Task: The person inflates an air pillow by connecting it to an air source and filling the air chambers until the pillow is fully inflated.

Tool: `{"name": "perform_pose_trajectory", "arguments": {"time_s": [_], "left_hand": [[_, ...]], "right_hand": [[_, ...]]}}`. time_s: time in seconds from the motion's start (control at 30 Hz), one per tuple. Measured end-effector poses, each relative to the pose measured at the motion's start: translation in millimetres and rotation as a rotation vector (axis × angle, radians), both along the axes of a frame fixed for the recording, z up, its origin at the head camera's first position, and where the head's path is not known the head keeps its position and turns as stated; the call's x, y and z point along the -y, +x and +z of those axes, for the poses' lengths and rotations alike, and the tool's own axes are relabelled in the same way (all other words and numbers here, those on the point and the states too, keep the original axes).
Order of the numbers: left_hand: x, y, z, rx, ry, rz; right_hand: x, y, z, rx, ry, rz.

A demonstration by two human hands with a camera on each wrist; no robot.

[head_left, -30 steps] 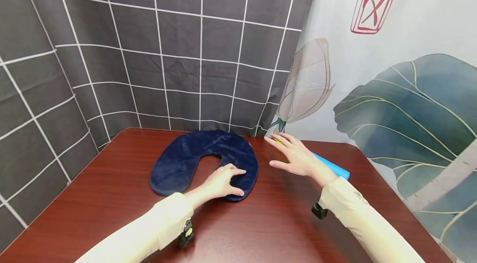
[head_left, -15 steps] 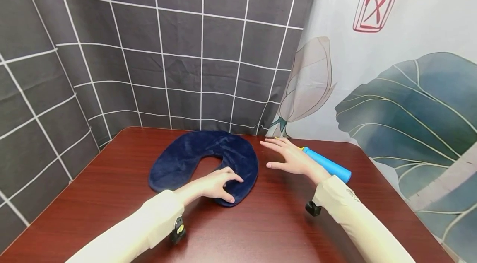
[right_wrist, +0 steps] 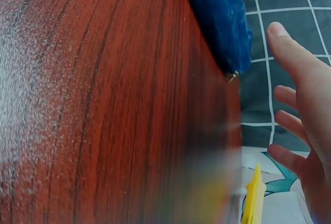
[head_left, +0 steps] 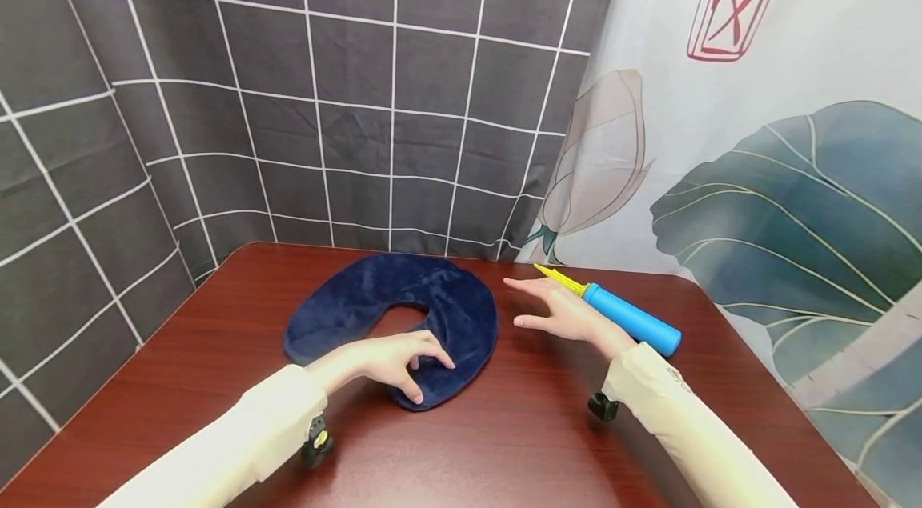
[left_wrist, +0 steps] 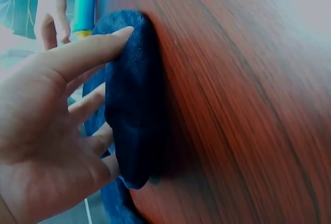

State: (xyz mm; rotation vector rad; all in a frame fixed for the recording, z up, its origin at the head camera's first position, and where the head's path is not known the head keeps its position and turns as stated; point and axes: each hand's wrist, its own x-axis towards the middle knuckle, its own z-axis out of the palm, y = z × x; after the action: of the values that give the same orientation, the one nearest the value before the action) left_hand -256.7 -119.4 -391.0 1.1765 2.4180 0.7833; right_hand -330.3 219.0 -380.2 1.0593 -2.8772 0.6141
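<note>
Neck pillow [head_left: 464, 300], U-shaped, on table [head_left: 490, 452], nine o'clock of blue pump [head_left: 632, 319], opening facing seven. Pump's long axis ten-to-four, yellow nozzle [head_left: 560, 278] at ten. Left hand [head_left: 389, 357] on pillow, fingers apart; right hand [head_left: 565, 311] raised, fingers spread.

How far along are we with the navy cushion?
Looks done: the navy cushion lies spread in a curve on the table. In hand: the left hand has thumb and fingers on its nearest end. Probably remaining: the blue-and-yellow tube, perhaps a pump, lies unheld; the right hand nearby holds nothing.
</note>
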Motion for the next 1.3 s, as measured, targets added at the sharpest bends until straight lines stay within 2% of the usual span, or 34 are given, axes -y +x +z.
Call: {"name": "perform_pose_trajectory", "arguments": {"time_s": [0.33, 0.6, 0.8, 1.07, 1.2, 1.3], "left_hand": [[21, -0.7, 2.8, 0.024, -0.011, -0.087], [41, -2.5, 5.9, 0.082, -0.044, -0.070], [51, -0.4, 9.1, 0.044, -0.070, -0.077], [70, -3.2, 12.9, -0.007, -0.083, -0.094], [73, -5.0, 17.2, 0.021, -0.101, -0.071], [70, -5.8, 21.9, 0.043, -0.118, -0.027]], "right_hand": [[3, -1.2, -2.6, 0.003, -0.004, 0.025], [3, -2.4, -4.7, 0.015, -0.004, 0.015], [3, -2.7, -6.7, 0.009, -0.006, 0.018], [6, -1.6, -7.3, 0.031, -0.011, 0.012], [11, 0.5, -9.1, 0.045, -0.029, 0.010], [15, 1.5, -13.6, 0.047, -0.039, 0.004]]}}
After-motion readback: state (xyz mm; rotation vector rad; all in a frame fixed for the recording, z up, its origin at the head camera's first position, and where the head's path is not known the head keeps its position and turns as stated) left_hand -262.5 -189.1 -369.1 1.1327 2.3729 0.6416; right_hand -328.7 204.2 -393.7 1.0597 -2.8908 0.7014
